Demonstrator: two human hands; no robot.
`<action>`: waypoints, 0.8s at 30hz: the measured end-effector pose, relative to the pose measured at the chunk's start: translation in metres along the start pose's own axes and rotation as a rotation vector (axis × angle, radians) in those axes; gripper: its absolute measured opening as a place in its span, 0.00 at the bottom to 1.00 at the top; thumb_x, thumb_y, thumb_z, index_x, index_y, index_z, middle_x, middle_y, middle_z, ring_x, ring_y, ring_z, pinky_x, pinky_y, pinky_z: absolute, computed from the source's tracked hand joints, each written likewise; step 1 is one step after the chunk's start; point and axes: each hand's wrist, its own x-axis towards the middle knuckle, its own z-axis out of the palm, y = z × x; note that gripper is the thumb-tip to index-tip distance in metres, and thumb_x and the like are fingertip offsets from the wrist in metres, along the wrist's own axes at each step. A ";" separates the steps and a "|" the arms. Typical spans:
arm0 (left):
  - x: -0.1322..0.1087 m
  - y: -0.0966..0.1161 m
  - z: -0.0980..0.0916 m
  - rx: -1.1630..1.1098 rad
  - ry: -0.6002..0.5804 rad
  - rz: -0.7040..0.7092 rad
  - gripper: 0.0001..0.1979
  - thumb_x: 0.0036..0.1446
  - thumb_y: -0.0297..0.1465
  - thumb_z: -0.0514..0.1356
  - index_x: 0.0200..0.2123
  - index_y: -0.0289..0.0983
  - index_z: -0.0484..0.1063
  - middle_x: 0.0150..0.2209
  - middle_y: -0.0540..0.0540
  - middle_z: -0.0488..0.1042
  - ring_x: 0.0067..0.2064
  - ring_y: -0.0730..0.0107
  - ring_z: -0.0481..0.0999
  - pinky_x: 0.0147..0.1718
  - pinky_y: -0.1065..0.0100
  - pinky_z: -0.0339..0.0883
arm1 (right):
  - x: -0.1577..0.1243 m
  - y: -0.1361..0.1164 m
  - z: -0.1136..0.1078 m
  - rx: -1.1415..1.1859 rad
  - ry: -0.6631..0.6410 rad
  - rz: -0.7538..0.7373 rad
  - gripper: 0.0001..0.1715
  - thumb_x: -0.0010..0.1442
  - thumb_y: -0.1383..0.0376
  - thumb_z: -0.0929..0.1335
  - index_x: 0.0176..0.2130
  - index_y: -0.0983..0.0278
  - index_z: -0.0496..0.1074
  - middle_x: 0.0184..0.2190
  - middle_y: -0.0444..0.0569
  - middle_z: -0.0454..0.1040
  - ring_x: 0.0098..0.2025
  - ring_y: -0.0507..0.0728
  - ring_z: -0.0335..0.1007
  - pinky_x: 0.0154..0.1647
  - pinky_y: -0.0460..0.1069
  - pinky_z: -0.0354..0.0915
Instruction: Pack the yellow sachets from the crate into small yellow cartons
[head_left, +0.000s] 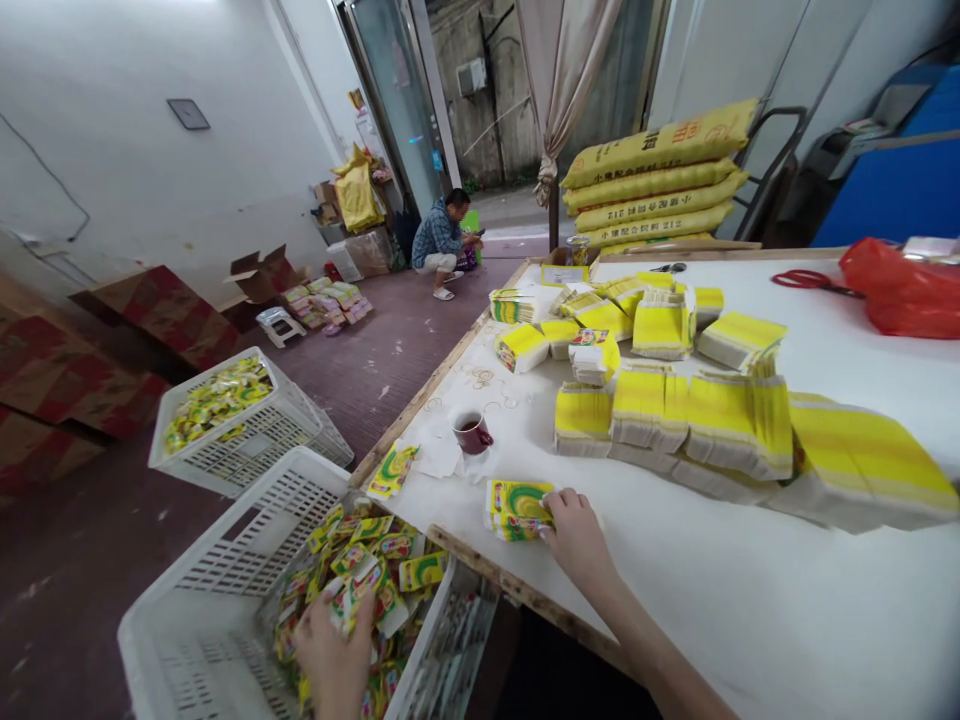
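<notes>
My left hand [334, 645] is down in the white plastic crate [225, 590], its thumb and fingers closed around a small yellow-and-green packet [351, 600]. Loose packets [424, 572] of the same kind lie in a heap beneath it. On the white table [675, 590], my right hand [579, 540] grips the right edge of a short stack of flat yellow-and-green packets [514, 508]. How many layers its fingertips pinch is hard to see. Another packet [391, 470] lies near the table's left edge.
A dark red cup [472, 432] of liquid stands just beyond the stack. Bundled yellow packets [739, 420] fill the table's far side, near a red plastic bag [900, 290]. A second crate [247, 450] sits on the floor. A person [442, 240] squats by the doorway.
</notes>
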 end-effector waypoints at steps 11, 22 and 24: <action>-0.051 0.112 0.049 -0.688 -0.518 -0.049 0.23 0.51 0.47 0.67 0.44 0.36 0.74 0.44 0.39 0.78 0.44 0.57 0.79 0.45 0.59 0.74 | 0.000 -0.002 -0.005 -0.054 -0.046 0.061 0.07 0.56 0.72 0.71 0.38 0.64 0.74 0.44 0.57 0.74 0.48 0.66 0.69 0.48 0.54 0.62; -0.086 0.157 0.073 -0.319 -0.854 0.540 0.24 0.51 0.23 0.61 0.53 0.41 0.76 0.60 0.39 0.74 0.61 0.47 0.70 0.61 0.42 0.62 | -0.004 0.006 -0.010 0.072 0.001 -0.023 0.18 0.54 0.76 0.70 0.45 0.64 0.72 0.47 0.55 0.73 0.49 0.64 0.68 0.51 0.54 0.63; -0.085 0.155 0.074 -0.313 -0.853 0.541 0.23 0.52 0.24 0.61 0.52 0.40 0.76 0.60 0.39 0.74 0.61 0.48 0.71 0.61 0.41 0.62 | -0.006 0.005 -0.009 0.021 0.039 0.047 0.16 0.55 0.73 0.71 0.45 0.64 0.73 0.46 0.57 0.73 0.49 0.65 0.68 0.50 0.55 0.63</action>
